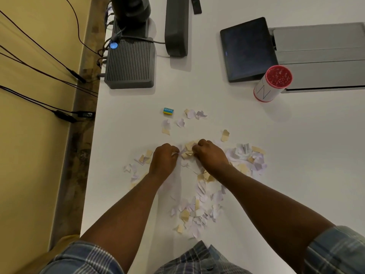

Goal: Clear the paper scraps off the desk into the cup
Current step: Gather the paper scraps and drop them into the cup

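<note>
1. White desk top (256, 155), head view looking down. Torn paper scraps (199, 204) in white, pale lilac and tan are scattered over the middle and near part of it.
2. Densest scrap patches: one just right of the right hand, one between the forearms toward the near edge, a thinner one left of the left hand. A few loose pieces lie farther out, near a small yellow-and-blue eraser box (168, 111).
3. Left hand (164, 159): fingers curled in, pinching a small white scrap at the fingertips.
4. Right hand (209, 155): fingers clenched around a bunch of tan and white scraps, knuckles up.
5. Both hands low over the desk, close together, with the small bunch of scraps between them.
6. Red-rimmed cup with white paper wrap (271, 84) stands upright at far right, well apart from both hands, touching or just beside a dark tablet (246, 48). Small pale bits show inside it.
7. Grey ribbed box (129, 64) with cables sits far left.
</note>
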The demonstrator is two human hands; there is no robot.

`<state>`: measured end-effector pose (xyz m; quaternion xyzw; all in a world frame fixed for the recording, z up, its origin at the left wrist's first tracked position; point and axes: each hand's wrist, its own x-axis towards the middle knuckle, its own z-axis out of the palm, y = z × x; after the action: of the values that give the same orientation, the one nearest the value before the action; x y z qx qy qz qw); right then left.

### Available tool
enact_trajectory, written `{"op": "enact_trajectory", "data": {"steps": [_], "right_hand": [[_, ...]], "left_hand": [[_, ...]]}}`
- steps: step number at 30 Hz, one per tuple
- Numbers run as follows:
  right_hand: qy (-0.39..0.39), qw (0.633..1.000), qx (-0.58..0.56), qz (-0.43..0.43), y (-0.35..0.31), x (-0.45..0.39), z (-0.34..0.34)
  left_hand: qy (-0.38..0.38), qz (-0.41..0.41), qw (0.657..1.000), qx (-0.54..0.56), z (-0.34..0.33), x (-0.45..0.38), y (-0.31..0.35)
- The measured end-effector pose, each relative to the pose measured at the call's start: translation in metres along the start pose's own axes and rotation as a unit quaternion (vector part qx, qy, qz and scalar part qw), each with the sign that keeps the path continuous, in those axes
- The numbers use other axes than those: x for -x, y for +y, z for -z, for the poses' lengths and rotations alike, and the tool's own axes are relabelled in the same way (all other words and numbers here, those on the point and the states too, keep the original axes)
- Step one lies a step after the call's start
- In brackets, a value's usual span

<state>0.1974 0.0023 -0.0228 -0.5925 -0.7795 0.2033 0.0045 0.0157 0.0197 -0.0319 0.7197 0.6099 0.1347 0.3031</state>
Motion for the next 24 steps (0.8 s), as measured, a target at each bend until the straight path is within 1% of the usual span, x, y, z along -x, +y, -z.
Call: {"op": "enact_trajectory", "data": {"steps": [6,11,15,18,24], "right_hand": [[0.007,0.999,-0.023,-0.021,0.01,0.003,0.005],[0.045,0.99,-0.119,-0.065,0.018,0.002,0.01],[0.093,0.973,-0.185,-0.102,0.028,0.0,0.016],[0.13,0.961,-0.214,-0.12,0.034,0.001,0.023],[0.173,0.919,-0.294,-0.198,0.057,0.006,0.042]], "left_hand": [[0.023,0.072,0.995,0.062,0.004,-0.001,-0.004],[0.002,0.146,0.979,0.138,0.008,-0.006,-0.001],[-0.016,0.168,0.967,0.19,0.011,-0.013,0.008],[-0.026,0.179,0.956,0.231,0.011,-0.02,0.016],[-0.042,0.184,0.93,0.315,0.007,-0.044,0.043]]}}
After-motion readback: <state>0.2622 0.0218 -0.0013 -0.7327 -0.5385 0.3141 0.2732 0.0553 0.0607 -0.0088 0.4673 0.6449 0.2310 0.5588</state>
